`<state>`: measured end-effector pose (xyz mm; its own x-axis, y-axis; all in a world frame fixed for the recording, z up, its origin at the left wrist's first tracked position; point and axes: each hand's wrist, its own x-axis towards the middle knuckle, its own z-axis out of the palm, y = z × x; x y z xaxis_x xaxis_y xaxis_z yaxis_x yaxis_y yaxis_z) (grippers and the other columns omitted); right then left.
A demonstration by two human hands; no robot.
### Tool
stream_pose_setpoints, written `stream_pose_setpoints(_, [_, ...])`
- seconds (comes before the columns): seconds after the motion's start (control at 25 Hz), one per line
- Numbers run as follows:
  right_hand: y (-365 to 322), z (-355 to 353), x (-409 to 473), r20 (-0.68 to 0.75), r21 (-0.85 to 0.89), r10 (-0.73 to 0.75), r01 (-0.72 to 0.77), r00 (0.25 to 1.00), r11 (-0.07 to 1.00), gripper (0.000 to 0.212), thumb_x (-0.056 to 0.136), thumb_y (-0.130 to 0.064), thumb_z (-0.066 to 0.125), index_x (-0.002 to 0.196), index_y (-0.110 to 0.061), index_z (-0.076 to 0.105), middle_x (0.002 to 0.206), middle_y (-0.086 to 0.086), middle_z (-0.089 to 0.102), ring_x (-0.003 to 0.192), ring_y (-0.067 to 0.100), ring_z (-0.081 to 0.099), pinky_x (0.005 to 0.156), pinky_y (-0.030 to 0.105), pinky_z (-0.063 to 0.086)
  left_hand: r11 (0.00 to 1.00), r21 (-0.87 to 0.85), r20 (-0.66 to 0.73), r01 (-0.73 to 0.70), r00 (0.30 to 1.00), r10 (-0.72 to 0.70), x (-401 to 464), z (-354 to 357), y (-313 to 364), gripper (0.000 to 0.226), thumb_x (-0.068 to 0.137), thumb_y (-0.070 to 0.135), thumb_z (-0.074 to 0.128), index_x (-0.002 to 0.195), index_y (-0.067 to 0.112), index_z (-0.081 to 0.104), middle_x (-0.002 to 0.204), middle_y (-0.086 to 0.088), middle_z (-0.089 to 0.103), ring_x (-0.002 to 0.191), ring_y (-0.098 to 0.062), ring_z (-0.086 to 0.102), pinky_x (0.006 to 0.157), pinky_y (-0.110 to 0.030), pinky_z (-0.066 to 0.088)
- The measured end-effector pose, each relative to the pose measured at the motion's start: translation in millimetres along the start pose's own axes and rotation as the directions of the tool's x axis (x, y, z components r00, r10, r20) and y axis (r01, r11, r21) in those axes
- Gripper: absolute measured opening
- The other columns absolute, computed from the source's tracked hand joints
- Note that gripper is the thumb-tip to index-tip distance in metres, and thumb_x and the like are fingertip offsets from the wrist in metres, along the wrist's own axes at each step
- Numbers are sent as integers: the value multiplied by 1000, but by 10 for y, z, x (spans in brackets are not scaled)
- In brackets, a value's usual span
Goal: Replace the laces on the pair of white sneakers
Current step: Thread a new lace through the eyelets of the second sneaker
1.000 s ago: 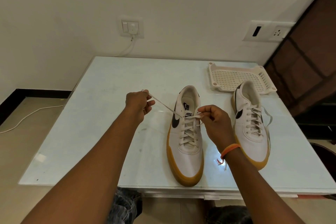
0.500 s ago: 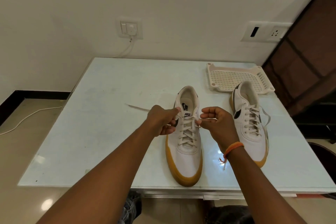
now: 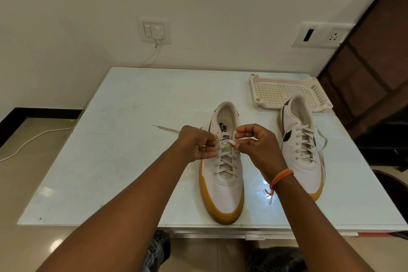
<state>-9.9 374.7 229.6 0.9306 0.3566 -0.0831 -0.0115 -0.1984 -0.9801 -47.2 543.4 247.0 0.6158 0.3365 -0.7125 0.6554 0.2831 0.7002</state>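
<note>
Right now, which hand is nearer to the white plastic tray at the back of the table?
The right hand. It is at the tongue of the near shoe, in front and left of the tray. The left hand is on the far side of that shoe, further from the tray.

Desk [image 3: 123,161]: pale glass top, standing against the white wall.
Perforated tray [image 3: 284,93]: lying at the desk's far right corner.
Switch plate [image 3: 155,31]: sitting on the wall above the desk, white cable [image 3: 33,139] trailing over the floor left of the desk.
Socket plate [image 3: 320,34]: sitting on the wall above the desk's right end.
Dark cabinet [image 3: 375,68]: standing right of the desk.
</note>
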Motion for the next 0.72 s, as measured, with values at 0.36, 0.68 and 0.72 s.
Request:
stream_pose_setpoints(0.36, [58,65,6,-67,-47,2,-5,998,999,31,77,6,75,100,-13,66,94,3,68,80,14,69,70,18,54,998,-38,-94,-51,994,47,54,47,-36,15,75,-9,76,83,-4,65,87,-21,70,67,-25,69,59,-33,60])
stream_pose_setpoints(0.68, [77,116,6,-85,-62,-3,-2,996,998,32,76,9,73,100,-12,66,94,3,68,76,7,71,70,18,56,975,-169,-39,-146,989,141,-31,-148,132,12,82,-15,65,83,-3,63,79,-18,67,69,-26,68,59,-30,61])
stream_pose_setpoints(0.72, [78,130,0,-103,-83,-19,10,994,996,32,75,8,74,98,-13,65,93,1,69,75,6,71,71,18,56,968,-192,-31,-160,987,157,-47,-181,155,12,82,-15,64,84,-3,64,80,-18,67,71,-26,69,62,-31,61])
